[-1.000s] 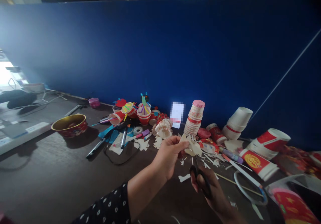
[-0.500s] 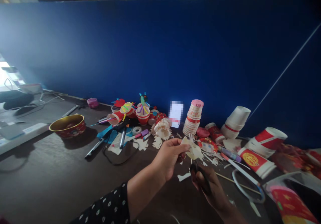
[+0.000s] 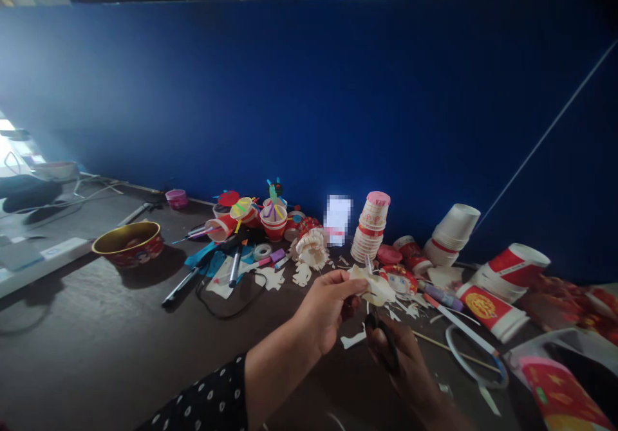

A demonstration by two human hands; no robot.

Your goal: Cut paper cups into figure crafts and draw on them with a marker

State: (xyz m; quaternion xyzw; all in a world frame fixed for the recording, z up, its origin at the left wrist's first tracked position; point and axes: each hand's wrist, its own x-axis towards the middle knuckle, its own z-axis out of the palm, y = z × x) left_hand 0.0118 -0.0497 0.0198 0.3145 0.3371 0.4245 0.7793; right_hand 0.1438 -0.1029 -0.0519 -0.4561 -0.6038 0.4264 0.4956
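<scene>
My left hand point(image 3: 331, 302) pinches a cream piece of paper point(image 3: 379, 291) between thumb and fingers, held above the table. Closed round the black handles of a pair of scissors point(image 3: 383, 341) is my right hand point(image 3: 403, 357), just below and to the right. The scissor blades run up behind the paper, and their tips show above its upper edge. Part of the blades is hidden by the paper. Small white paper scraps point(image 3: 355, 339) lie on the table beneath and around both hands.
A stack of paper cups point(image 3: 369, 235) stands behind the hands. More cups point(image 3: 492, 312) lie at the right, near a clear plastic container point(image 3: 555, 341). At the left are a red-and-gold bowl point(image 3: 128, 251), a marker point(image 3: 235, 267) and a tape roll point(image 3: 262, 251). A blue partition point(image 3: 290, 96) rises behind.
The paper has turned slightly and tilted in my left hand. The scissor blades, spread apart half a second ago, now look closer together. The whole view has shifted a little.
</scene>
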